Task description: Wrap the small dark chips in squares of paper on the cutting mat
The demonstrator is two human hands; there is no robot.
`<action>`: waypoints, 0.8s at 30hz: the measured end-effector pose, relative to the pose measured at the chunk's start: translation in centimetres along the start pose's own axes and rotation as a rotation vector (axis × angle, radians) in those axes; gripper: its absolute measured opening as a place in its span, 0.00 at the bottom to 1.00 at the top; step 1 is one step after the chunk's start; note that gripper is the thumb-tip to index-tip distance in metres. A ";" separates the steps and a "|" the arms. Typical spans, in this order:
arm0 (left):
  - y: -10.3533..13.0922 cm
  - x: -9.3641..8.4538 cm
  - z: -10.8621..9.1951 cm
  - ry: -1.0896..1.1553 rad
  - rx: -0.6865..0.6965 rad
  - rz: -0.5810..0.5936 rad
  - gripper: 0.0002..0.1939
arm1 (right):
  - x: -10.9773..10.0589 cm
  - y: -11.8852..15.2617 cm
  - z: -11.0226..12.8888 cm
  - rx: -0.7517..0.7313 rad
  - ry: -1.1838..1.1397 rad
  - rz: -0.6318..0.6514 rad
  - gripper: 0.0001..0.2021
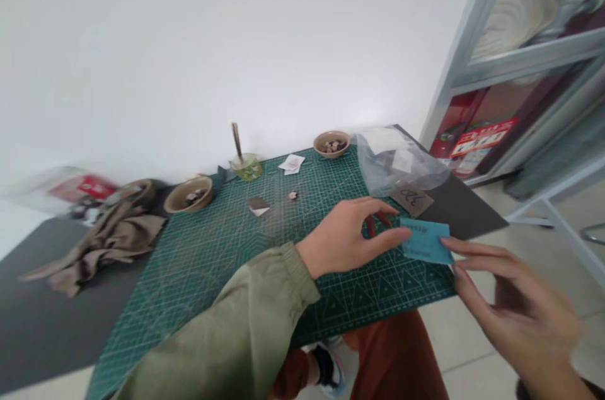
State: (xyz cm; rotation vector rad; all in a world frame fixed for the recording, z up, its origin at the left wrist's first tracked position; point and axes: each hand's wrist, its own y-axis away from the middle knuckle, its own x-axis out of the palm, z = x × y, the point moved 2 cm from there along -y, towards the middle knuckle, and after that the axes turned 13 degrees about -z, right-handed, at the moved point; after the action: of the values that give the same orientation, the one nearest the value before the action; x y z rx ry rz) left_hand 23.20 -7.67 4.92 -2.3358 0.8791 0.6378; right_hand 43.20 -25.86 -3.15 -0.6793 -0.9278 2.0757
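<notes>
Your right hand [524, 308] pinches the card [428, 244] at its 3 o'clock edge; your left hand [345, 236], fingers parted, has its thumb at 9 o'clock.

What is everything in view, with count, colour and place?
Rectangular card: one, blue, between hands
Gridded mat: one, green, on tabletop
Tabletop: one, dark grey, under mat
Round bowls: three, tan, two left, one right
Lumpy pieces: several, brownish, bowls and mat
Flat scrap: one, brownish, mat
Clear cup with sticks: one, greenish, mat's rear
Flat papers: about two, white, near cup
Plastic bag: one, clear, right
Cardboard tag: one, brown, beside bag
Crumpled cloth: one, brown, left
Blurred packaging: uncounted, red, left
Metal cabinet with dishes: one, grey, right
Wall: one, white, behind
Floor tiles: several, pale, below
Left hand: one, green sleeve, at card
Right hand: one, at card
Trousers: one, rust, below
Shoe: one, pale, below
</notes>
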 end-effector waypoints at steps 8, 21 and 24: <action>12.1 -2.4 2.2 0.479 -0.573 -0.081 0.18 | 5.6 -0.1 5.8 -0.105 -0.046 0.241 0.18; 13.6 -5.3 6.9 -0.055 -0.380 -0.313 0.23 | 6.2 -7.1 -9.8 0.008 0.611 0.296 0.24; 13.8 -5.2 6.9 0.005 -0.384 -0.307 0.22 | 5.8 -7.2 -10.1 0.007 0.584 0.282 0.29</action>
State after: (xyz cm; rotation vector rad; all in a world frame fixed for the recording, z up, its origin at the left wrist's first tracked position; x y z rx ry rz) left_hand 8.45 -9.66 -1.59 -2.7380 0.4072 0.7176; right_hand 49.90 -14.00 -4.39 -1.3832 -0.5096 1.9330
